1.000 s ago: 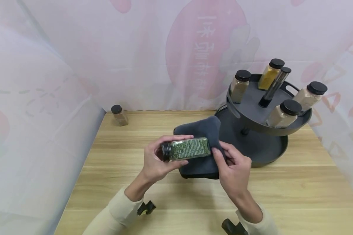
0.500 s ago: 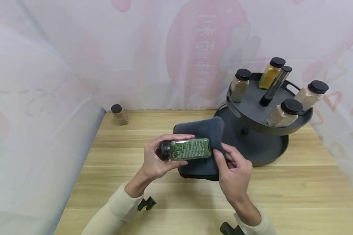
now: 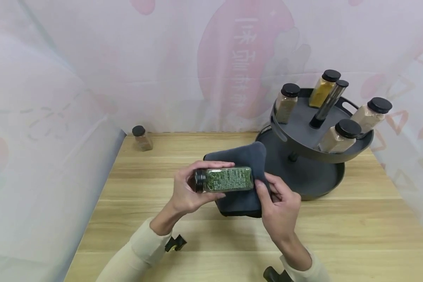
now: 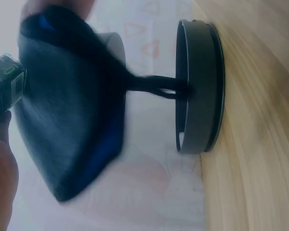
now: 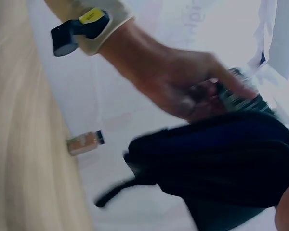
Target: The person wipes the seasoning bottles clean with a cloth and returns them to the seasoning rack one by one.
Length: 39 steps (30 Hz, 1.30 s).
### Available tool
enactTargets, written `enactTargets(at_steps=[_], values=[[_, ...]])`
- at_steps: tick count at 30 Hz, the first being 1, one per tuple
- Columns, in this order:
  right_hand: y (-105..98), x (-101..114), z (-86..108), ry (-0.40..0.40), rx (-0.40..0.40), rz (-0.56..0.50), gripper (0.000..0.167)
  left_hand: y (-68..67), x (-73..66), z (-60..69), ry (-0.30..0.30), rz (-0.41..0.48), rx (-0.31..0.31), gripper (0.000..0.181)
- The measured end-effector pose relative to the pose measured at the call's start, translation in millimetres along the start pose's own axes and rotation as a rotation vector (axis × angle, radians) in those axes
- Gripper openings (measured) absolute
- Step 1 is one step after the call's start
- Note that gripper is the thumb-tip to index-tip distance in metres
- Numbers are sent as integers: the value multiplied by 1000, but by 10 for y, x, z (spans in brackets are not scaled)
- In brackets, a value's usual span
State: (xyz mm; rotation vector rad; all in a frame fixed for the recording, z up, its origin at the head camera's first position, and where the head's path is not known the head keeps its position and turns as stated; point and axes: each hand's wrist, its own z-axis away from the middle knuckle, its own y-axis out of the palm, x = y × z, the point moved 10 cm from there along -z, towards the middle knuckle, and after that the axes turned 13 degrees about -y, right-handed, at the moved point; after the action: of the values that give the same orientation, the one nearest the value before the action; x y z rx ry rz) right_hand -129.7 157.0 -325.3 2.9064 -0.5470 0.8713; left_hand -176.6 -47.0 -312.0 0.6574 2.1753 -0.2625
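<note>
My left hand (image 3: 187, 192) holds a spice jar (image 3: 229, 179) of green dried herbs by its black-lidded end, fingers along one side and thumb along the other. The jar lies sideways, label up, over a dark grey cloth (image 3: 239, 203). With thumb and fingers, my right hand (image 3: 282, 207) pinches the cloth at its right edge, close by the jar's base. In the left wrist view the cloth (image 4: 62, 106) hangs in front of the jar's end (image 4: 12, 89). A dark strap (image 5: 115, 190) dangles from the cloth in the right wrist view.
A two-tier dark grey round rack (image 3: 303, 145) stands at the right. Its upper tier carries several black-lidded spice jars, one with yellow powder (image 3: 320, 94). Another small jar (image 3: 142, 140) stands at the table's back left. Printed fabric walls (image 3: 162, 78) enclose the wooden table (image 3: 134, 188).
The jar has turned slightly to lie more level, and the cloth's folds have shifted a little. Both hands keep their hold in nearly the same place.
</note>
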Motion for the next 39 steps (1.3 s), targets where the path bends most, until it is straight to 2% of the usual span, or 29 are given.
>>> enactTargets(at_steps=[3,5,7,9,12,14,15,17,22,24,26,30,34,39], values=[[-103,170,-37,-127,-77,5,10,-64,34,13,-22,-10,-39,50],[-130,260,-44,-216,-106,4,11,-98,60,28,-38,-9,-61,50],[-118,273,-40,-244,-109,7,12,-109,83,43,-48,-10,-75,51],[-54,185,-26,-190,-67,1,10,-98,96,59,-51,-10,-73,51],[62,-21,25,-42,12,-19,17,-68,104,70,-46,-17,-58,51],[96,-123,57,43,41,-28,19,-57,114,67,-48,-19,-45,52],[92,-139,62,60,45,-26,19,-60,118,66,-49,-20,-41,52],[42,-94,37,46,28,-15,20,-88,130,59,-61,-13,-49,53],[-92,162,-80,-109,-35,1,20,-176,173,58,-104,4,-96,56],[-81,172,-91,-125,-36,-1,20,-183,197,70,-124,4,-108,56],[-25,101,-73,-86,-22,-17,20,-179,214,88,-139,14,-116,56],[137,-140,39,49,47,-46,17,-165,235,105,-166,30,-122,57],[244,-340,129,132,149,-37,13,-164,244,129,-187,24,-105,58],[331,-582,100,219,295,-5,11,-224,274,205,-232,7,-107,57]])
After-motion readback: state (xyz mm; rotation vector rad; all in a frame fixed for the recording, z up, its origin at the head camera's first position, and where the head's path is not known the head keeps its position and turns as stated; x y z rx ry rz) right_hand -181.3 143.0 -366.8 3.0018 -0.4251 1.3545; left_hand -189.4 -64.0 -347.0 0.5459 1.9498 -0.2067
